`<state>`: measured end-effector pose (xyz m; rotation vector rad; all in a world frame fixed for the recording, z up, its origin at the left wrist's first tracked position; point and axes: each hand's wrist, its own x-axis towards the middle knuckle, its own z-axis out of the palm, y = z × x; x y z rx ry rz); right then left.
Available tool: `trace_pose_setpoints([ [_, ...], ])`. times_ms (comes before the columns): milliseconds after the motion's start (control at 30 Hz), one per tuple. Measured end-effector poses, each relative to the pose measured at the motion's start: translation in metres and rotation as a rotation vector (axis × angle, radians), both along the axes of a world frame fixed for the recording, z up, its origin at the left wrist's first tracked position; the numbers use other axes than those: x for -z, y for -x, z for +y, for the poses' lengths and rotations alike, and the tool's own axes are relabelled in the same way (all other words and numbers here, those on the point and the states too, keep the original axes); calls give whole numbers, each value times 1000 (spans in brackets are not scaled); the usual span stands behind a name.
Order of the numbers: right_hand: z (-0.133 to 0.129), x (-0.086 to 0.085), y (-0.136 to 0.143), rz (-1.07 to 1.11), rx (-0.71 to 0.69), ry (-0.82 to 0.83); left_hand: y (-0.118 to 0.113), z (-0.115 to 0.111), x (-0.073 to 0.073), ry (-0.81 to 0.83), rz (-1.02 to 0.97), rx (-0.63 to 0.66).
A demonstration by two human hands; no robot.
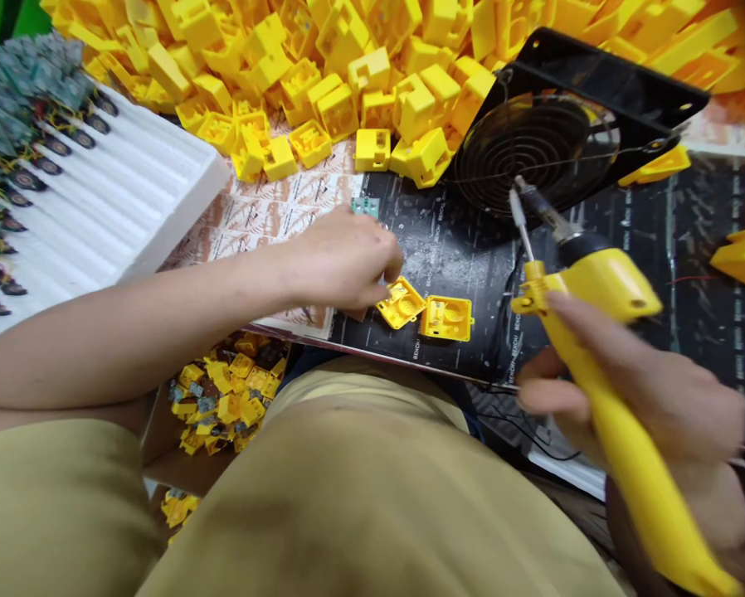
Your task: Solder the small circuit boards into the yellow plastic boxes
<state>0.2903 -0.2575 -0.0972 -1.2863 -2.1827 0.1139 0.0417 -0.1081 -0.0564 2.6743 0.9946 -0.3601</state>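
Observation:
My left hand (348, 253) reaches over the black bench mat, its thumb and forefinger closed at the upper left corner of a small open yellow plastic case (403, 304). A second open yellow case (447, 318) lies just right of it. My right hand (664, 381) is wrapped round the yellow handle of a soldering gun (618, 439). The gun's metal tip and feed tube point up and left, near the fan and apart from the cases. Beyond my left knuckles lies a small green circuit board (365, 206), partly hidden by the hand.
Yellow plastic housings (341, 108) are heaped at the back. A black fan (547, 124) with a wire guard stands tilted at back right. At left, a white foam tray (161, 174) bears several wired boards. A cardboard box (186, 468) below holds yellow parts.

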Motion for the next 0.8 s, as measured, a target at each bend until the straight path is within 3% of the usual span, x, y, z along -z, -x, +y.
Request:
trace_pose_setpoints([
  [67,11,5,2,-35,-107,-10,12,17,-6,-52,-109,-127],
  [133,23,14,1,-37,-166,-50,22,38,-3,-155,-198,-254],
  [233,36,30,2,-30,-231,-41,27,63,20,-192,-198,-321],
  [300,41,36,4,-30,-270,-12,23,71,35,-179,-106,-348],
  [367,45,38,6,-31,-284,5,21,72,40,-148,-52,-364],
  [433,51,35,6,-27,-256,-11,21,70,35,-79,-67,-360],
  [567,74,32,14,-42,-168,-84,31,63,10,25,-145,-296],
  [700,94,40,36,-123,-137,-109,37,48,-10,-101,-183,-167],
  [800,90,44,48,-181,-153,-121,39,23,-14,-275,-102,-67],
])
